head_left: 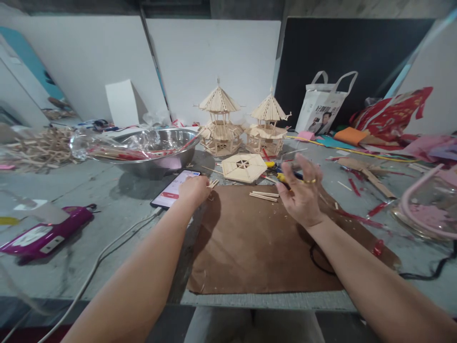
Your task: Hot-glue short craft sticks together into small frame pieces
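Observation:
My left hand (194,191) is at the right edge of a lit phone (173,190), its fingers bent beside a few short wooden sticks (213,183); what it grips, if anything, is too small to tell. Over the back right of a brown mat (253,238), my right hand (302,190) is raised with fingers apart and holds nothing. Yellow-handled pliers (282,177) lie partly hidden behind it. Several thin sticks (264,196) rest at the mat's back edge. Between the hands, further back, lies a flat hexagonal wooden panel (232,167).
Two wooden stick pavilions (219,131) stand behind the panel. A metal bowl (153,164) with plastic-wrapped sticks is at back left, a purple glue gun (53,233) at left. A white cable (107,250) runs from the phone. Right: a paper bag (321,107) and red scraps.

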The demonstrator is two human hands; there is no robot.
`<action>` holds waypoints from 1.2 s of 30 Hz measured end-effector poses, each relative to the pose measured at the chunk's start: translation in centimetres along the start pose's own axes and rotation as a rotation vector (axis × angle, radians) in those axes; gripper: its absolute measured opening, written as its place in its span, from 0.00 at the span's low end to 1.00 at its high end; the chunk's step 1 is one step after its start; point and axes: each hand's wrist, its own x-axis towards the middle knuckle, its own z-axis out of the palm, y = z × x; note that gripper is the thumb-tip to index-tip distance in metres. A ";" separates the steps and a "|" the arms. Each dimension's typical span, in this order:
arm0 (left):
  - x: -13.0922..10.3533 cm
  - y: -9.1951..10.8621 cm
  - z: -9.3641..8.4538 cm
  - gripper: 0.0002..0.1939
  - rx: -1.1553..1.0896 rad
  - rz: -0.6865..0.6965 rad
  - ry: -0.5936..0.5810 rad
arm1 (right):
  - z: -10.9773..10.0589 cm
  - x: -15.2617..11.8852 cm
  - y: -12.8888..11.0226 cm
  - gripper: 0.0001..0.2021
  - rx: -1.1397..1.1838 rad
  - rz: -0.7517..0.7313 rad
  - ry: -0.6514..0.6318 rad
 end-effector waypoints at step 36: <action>-0.9 2.2 0.4 0.14 0.131 0.067 -0.042 | 2.4 -1.1 -0.1 0.11 0.295 0.022 -0.375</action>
